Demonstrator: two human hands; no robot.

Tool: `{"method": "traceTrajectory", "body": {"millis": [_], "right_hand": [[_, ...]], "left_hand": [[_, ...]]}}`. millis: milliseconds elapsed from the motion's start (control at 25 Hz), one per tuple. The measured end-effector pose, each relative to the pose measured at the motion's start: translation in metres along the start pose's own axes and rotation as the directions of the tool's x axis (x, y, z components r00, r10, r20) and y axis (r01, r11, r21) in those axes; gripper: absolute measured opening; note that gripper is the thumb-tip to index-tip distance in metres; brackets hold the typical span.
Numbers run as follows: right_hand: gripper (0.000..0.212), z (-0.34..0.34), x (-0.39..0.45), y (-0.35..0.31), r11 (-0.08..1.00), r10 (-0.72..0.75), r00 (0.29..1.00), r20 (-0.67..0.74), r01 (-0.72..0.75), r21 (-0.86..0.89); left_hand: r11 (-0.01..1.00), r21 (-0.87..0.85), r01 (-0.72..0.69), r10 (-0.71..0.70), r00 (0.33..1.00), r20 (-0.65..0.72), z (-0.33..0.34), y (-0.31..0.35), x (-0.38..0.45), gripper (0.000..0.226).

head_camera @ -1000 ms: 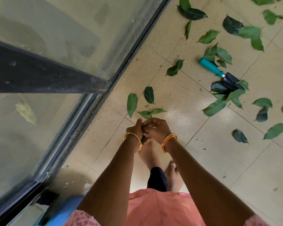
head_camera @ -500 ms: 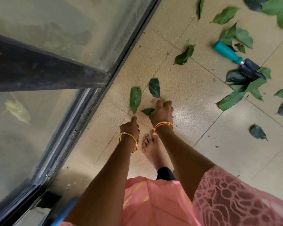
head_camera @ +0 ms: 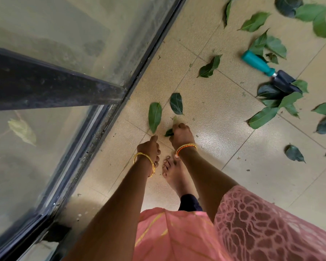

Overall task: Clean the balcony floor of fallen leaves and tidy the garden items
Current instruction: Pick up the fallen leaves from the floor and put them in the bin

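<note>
Since a second ago the two hands have parted: then they met in front of the body over a gathered leaf, and now the right hand (head_camera: pixel 181 135) reaches down to the tiled floor (head_camera: pixel 205 117), fingers curled round a small leaf (head_camera: pixel 169 132) by the toes. The left hand (head_camera: pixel 149 147) hangs just beside it, fingers curled, its fingertip near the tip of the long leaf (head_camera: pixel 154 116); whether it holds the leaves gathered before I cannot tell. The head has also dipped, so the trowel (head_camera: pixel 269 72) sits farther toward the right edge of the view.

To do this pickup well, I judge the right hand should pinch the small leaf by its stalk end, lift it straight off, then pass it to the left hand so one hand stays free. Next nearest are the long leaf and the dark leaf (head_camera: pixel 176 103) just beyond it. Many more leaves lie scattered toward the trowel, which is half buried under a leaf cluster (head_camera: pixel 271 102), well apart from the hands, beside the glass railing (head_camera: pixel 64 53).
</note>
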State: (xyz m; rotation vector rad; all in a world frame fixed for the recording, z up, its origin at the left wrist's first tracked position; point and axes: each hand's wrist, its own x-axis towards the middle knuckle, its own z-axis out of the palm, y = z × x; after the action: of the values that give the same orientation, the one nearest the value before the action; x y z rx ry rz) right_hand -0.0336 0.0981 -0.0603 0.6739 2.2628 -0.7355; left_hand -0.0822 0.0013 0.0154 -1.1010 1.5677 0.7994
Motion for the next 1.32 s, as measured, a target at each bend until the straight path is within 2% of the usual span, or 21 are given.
{"method": "traceTrajectory", "body": {"millis": [80, 160, 240, 320, 440, 520, 600, 640, 720, 800, 880, 960, 1040, 1160, 1320], "right_hand": [[0.03, -0.001, 0.0, 0.0, 0.992, 0.056, 0.998, -0.02, -0.053, 0.114], [0.022, -0.011, -0.005, 0.002, 0.944, 0.103, 0.995, 0.015, -0.103, 0.313], [0.018, -0.028, -0.021, 0.001, 0.887, 0.042, 0.988, 0.146, -0.104, 0.451], [0.017, -0.042, -0.041, -0.005, 0.864, -0.081, 0.958, 0.275, -0.07, 0.499], [0.017, -0.052, -0.064, -0.007, 0.81, -0.152, 0.929, 0.336, -0.077, 0.581], [0.035, -0.059, -0.074, -0.006, 0.722, -0.115, 0.937, 0.331, -0.15, 0.676], [0.043, -0.066, -0.079, -0.008, 0.626, -0.089, 0.926, 0.367, -0.235, 0.744], [0.04, -0.071, -0.077, -0.009, 0.611, -0.074, 0.925, 0.372, -0.252, 0.75], [0.027, -0.078, -0.063, -0.01, 0.672, -0.024, 0.956, 0.293, -0.202, 0.712], [0.02, -0.085, -0.04, -0.009, 0.778, 0.043, 0.985, 0.165, -0.136, 0.614], [0.054, -0.086, -0.012, -0.009, 0.905, 0.06, 0.995, 0.08, -0.088, 0.417], [0.089, -0.084, 0.015, -0.014, 0.986, 0.017, 0.998, 0.064, -0.028, 0.165], [0.103, -0.07, 0.034, -0.028, 0.999, -0.033, 0.998, 0.053, 0.033, 0.002], [0.094, -0.037, 0.041, -0.054, 0.999, -0.015, 1.0, 0.001, 0.015, -0.042], [0.077, 0.001, 0.028, -0.073, 0.997, 0.025, 0.993, -0.114, -0.034, -0.075]], "left_hand": [[0.999, -0.024, -0.025, 0.025, 1.0, -0.017, 0.002, 0.001, 0.0, 0.04], [0.998, -0.024, -0.05, 0.049, 0.998, -0.038, 0.002, -0.001, 0.001, 0.041], [0.997, 0.033, -0.076, 0.077, 0.995, -0.056, 0.006, -0.005, 0.003, 0.056], [0.995, 0.08, -0.058, 0.059, 0.998, -0.017, 0.012, -0.011, -0.003, 0.071], [0.995, 0.075, -0.064, 0.059, 0.996, 0.062, 0.022, -0.017, -0.013, 0.052], [0.996, 0.048, -0.075, 0.074, 0.997, 0.028, 0.024, -0.015, -0.017, 0.04], [0.994, 0.07, -0.088, 0.086, 0.996, 0.023, 0.022, -0.012, -0.018, 0.038], [0.992, 0.082, -0.098, 0.096, 0.995, 0.024, 0.021, -0.01, -0.021, 0.04], [0.992, 0.066, -0.107, 0.107, 0.994, 0.017, 0.016, -0.007, -0.022, 0.048], [0.993, 0.033, -0.111, 0.112, 0.993, -0.023, 0.009, -0.005, -0.017, 0.055], [0.994, 0.007, -0.106, 0.106, 0.992, -0.063, -0.001, -0.003, -0.013, 0.045], [0.995, -0.006, -0.096, 0.095, 0.992, -0.083, -0.009, 0.002, -0.007, 0.044], [0.995, -0.003, -0.095, 0.094, 0.989, -0.112, -0.017, 0.006, 0.0, 0.047], [0.997, 0.019, -0.075, 0.077, 0.985, -0.152, -0.027, 0.011, 0.009, 0.055], [0.99, 0.074, -0.119, 0.129, 0.98, -0.152, -0.032, 0.013, 0.021, 0.043]]}}
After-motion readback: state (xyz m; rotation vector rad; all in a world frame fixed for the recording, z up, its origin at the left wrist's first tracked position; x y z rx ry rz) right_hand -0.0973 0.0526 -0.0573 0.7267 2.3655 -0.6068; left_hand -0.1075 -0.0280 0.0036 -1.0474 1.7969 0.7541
